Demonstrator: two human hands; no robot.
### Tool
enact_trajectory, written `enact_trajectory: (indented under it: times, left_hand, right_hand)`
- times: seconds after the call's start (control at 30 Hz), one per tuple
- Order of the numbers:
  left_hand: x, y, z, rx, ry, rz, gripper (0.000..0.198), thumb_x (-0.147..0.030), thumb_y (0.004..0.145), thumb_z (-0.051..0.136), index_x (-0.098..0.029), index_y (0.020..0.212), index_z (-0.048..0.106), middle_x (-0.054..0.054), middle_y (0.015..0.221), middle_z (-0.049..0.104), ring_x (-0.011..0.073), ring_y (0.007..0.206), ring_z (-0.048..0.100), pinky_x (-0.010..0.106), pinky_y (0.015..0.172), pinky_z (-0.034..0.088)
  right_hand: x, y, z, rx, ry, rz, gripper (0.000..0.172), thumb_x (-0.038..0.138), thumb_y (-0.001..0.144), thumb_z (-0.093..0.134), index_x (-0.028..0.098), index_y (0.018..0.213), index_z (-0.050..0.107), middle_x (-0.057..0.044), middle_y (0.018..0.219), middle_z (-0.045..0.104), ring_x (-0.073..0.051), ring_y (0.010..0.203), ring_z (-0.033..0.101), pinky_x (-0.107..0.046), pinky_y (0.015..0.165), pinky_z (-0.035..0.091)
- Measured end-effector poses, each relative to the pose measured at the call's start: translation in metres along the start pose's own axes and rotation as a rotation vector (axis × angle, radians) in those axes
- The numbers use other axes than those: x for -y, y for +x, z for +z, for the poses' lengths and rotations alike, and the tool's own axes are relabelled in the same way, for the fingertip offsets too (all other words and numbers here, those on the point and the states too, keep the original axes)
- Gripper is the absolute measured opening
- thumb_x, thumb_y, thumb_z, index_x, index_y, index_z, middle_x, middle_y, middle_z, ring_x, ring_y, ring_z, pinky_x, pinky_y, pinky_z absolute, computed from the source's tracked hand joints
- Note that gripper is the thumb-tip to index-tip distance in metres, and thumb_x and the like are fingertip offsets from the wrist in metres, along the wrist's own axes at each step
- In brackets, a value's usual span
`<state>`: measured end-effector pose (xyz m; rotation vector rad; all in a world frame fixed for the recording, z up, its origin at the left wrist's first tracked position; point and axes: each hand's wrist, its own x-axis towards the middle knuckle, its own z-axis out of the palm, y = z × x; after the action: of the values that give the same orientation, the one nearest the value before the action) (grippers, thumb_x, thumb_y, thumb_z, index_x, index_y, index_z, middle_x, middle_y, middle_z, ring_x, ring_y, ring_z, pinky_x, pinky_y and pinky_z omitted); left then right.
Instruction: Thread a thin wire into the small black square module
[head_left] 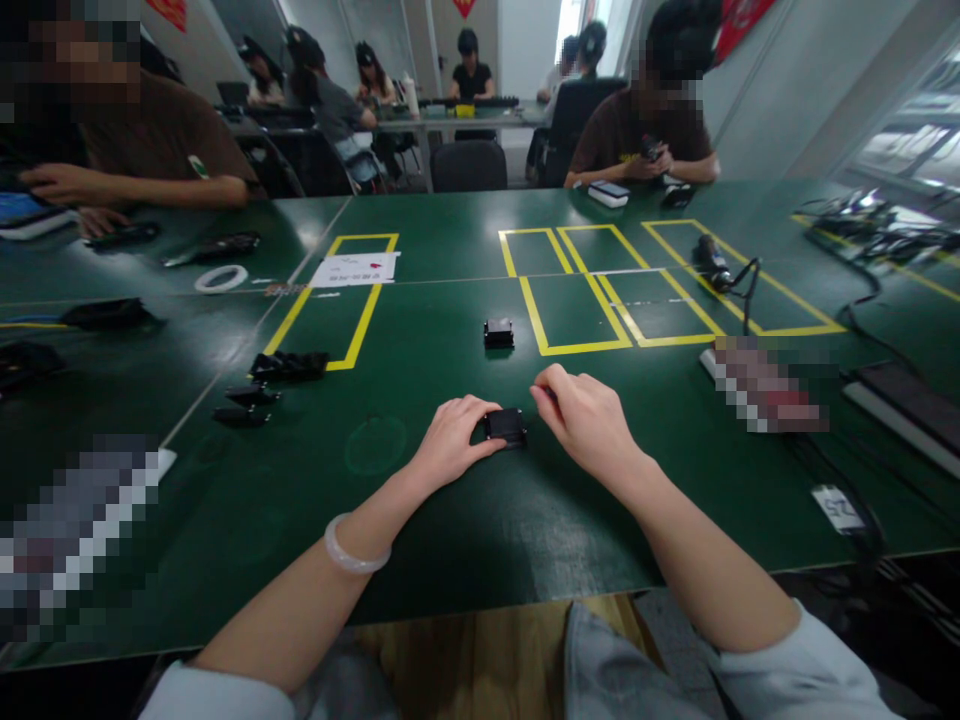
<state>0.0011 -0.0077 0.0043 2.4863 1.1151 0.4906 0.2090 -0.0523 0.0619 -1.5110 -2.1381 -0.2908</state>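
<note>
My left hand (457,437) has its thumb and fingers closed around the left side of a small black rectangular block (506,426), which rests on the green table. Just right of that block, my right hand (589,415) is curled in a pinch, apart from it. A dark bit shows between its fingers, too small to name. A second black block (499,333), similar in look, stands a little farther away on the table. Several black parts (290,366) lie in a cluster to the left.
Yellow tape outlines (585,350) mark the green table (450,560). A white paper (356,269) and a tape roll (221,278) lie at left. A black device with a cable (712,263) and tangled cables (892,225) are at right. Co-workers sit across the table.
</note>
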Motion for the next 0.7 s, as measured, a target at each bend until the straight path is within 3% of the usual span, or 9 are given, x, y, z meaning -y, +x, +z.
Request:
enact_trajectory:
  times: [0.13,0.33,0.6,0.7]
  left_hand:
    - [0.0013,-0.0003,0.0009,-0.001,-0.003,0.001,0.039,-0.046,0.086,0.063,-0.022,0.116,0.058,0.006,0.112,0.062,0.0255,0.107,0.056,0.039,0.092,0.04]
    - [0.0029,-0.0009,0.0022,-0.014,-0.004,0.011,0.039,-0.046,0.086,0.063,-0.023,0.117,0.058,0.005,0.111,0.062,0.0251,0.106,0.055,0.039,0.092,0.04]
    - [0.001,-0.001,0.0007,-0.002,-0.005,-0.006,0.039,-0.046,0.086,0.064,-0.023,0.116,0.058,0.005,0.112,0.062,0.0252,0.108,0.055,0.04,0.093,0.039]
    - [0.0016,-0.0008,0.0012,-0.004,-0.004,-0.002,0.039,-0.045,0.085,0.064,-0.023,0.116,0.058,0.005,0.112,0.062,0.0252,0.108,0.055,0.039,0.093,0.039]
  right_hand:
    - [0.0,0.0003,0.0001,-0.005,0.011,0.002,0.023,0.025,0.098,0.035,0.018,0.089,0.055,-0.001,0.068,0.063,-0.014,0.058,0.054,-0.026,0.062,0.032]
    - [-0.0011,-0.0013,0.0009,-0.004,0.042,-0.001,0.028,0.035,0.099,0.037,0.019,0.086,0.055,-0.001,0.067,0.064,-0.014,0.058,0.054,-0.026,0.062,0.033]
    - [0.0005,0.0005,-0.0004,0.005,0.032,0.01,0.023,0.025,0.097,0.035,0.017,0.092,0.056,-0.002,0.069,0.064,-0.014,0.059,0.055,-0.026,0.061,0.033]
    - [0.0002,-0.0003,-0.0009,0.009,0.043,0.011,0.025,0.031,0.098,0.037,0.018,0.089,0.056,-0.001,0.067,0.063,-0.014,0.059,0.055,-0.026,0.062,0.033]
